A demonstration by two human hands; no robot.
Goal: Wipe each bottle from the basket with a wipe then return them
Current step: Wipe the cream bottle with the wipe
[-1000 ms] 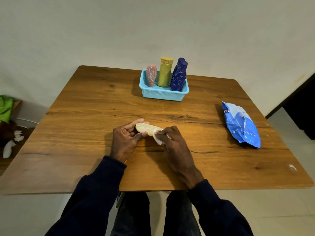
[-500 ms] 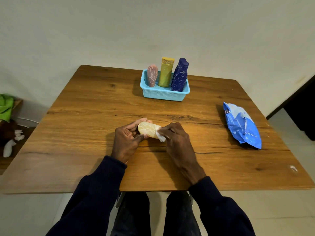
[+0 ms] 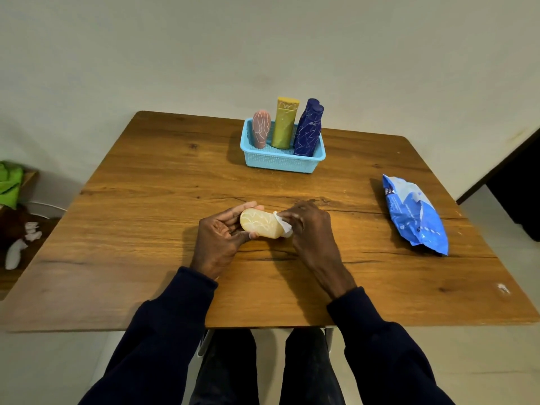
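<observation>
My left hand [image 3: 220, 238] grips a pale yellow oval bottle [image 3: 258, 223] that lies sideways just above the wooden table [image 3: 146, 229]. My right hand [image 3: 309, 226] presses a white wipe [image 3: 283, 225] against the bottle's right end, hiding that end. At the back of the table stands a light blue basket [image 3: 280, 163]. It holds a pink bottle [image 3: 260, 128], an olive-yellow bottle [image 3: 285, 122] and a dark blue bottle [image 3: 309, 127], all upright.
A blue pack of wipes [image 3: 415, 214] lies on the table to the right. On the floor at the left are a green cloth [image 3: 10, 184] and small white things [image 3: 20, 244]. A dark doorway [image 3: 517, 194] opens at the right.
The right hand with the wipe has slid along the bottle toward its right end, uncovering more of the bottle. The left hand has kept its grip.
</observation>
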